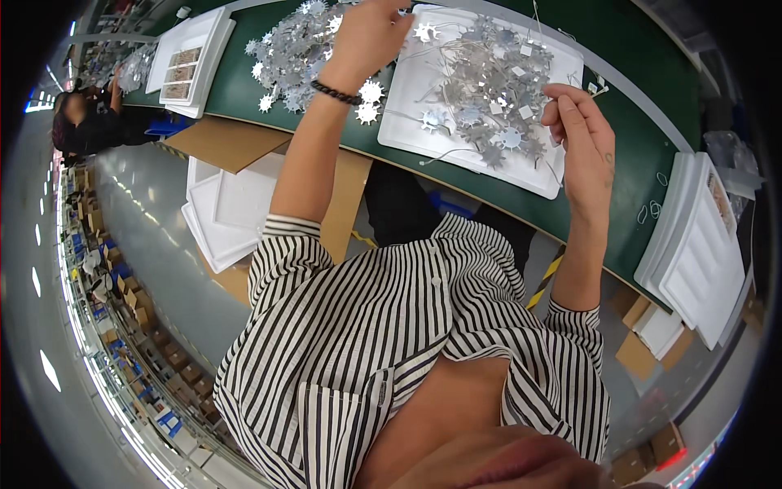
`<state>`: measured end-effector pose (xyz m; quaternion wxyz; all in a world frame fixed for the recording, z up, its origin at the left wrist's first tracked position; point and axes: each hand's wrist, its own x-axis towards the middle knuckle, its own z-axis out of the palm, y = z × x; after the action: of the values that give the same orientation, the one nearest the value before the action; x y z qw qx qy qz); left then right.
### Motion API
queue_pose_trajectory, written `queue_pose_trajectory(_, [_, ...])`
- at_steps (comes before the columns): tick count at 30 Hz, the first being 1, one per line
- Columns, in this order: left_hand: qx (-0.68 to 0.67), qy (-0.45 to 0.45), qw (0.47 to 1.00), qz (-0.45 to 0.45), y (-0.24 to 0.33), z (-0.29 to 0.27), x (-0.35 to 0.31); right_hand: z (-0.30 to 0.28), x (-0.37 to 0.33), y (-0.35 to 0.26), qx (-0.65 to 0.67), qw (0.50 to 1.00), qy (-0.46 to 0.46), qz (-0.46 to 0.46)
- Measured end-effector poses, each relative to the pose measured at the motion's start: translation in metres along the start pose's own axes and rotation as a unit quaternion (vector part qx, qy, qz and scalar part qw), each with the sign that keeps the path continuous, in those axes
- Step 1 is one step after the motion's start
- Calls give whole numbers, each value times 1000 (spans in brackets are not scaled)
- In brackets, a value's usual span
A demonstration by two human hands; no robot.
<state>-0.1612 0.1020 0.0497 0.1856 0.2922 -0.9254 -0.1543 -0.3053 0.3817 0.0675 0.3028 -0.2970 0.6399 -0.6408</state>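
Below the near edge of the green surface, at the left, stands an open cardboard box with shallow white trays in it. On the surface, a white tray carries the silvery star-shaped pieces, jumbled in a loose pile with thin pale cords trailing among them and small white tags showing on top. The person's right hand is at the tray's right side, its fingers bent and drawn toward the thumb; whether they pinch anything cannot be told. Left of the tray lies a larger heap of similar pieces. The left hand is farther off, between heap and tray, its fingers partly cut off by the picture's border, so their grip cannot be told either. The pieces look thin, light and stiff, with shiny faces likely to slide under the fingers and points that could bend or catch on neighbours. A pinch across the flat middle or on opposite edges would probably serve best; pulling by a cord would risk a tangle. At the far left, a co-worker is near the surface.
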Motion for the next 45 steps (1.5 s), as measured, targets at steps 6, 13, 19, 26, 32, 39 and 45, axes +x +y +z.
queue_pose_trajectory(6, [39,13,992,118,-29,44,-5,-7,-11,0,7,1000,-24,14])
queue_pose_trajectory(13, [-142,-7,988,-66,50,0,-20,12,1,-11,-4,994,-105,41])
queue_pose_trajectory(19, [-432,32,890,-143,108,-42,-76,57,-1,-38,-32,983,-180,-10])
queue_pose_trajectory(26, [-427,81,898,-68,111,-45,-97,60,-3,-40,-25,980,-196,25])
queue_pose_trajectory(32, [-432,95,888,-126,115,-46,-100,67,-8,-38,-21,986,-163,-13])
queue_pose_trajectory(39, [-433,141,883,-116,116,-46,-105,73,-8,-38,-100,983,-145,-54])
queue_pose_trajectory(45, [-367,167,913,-59,107,-41,-107,75,-9,-39,-255,945,-124,-162])
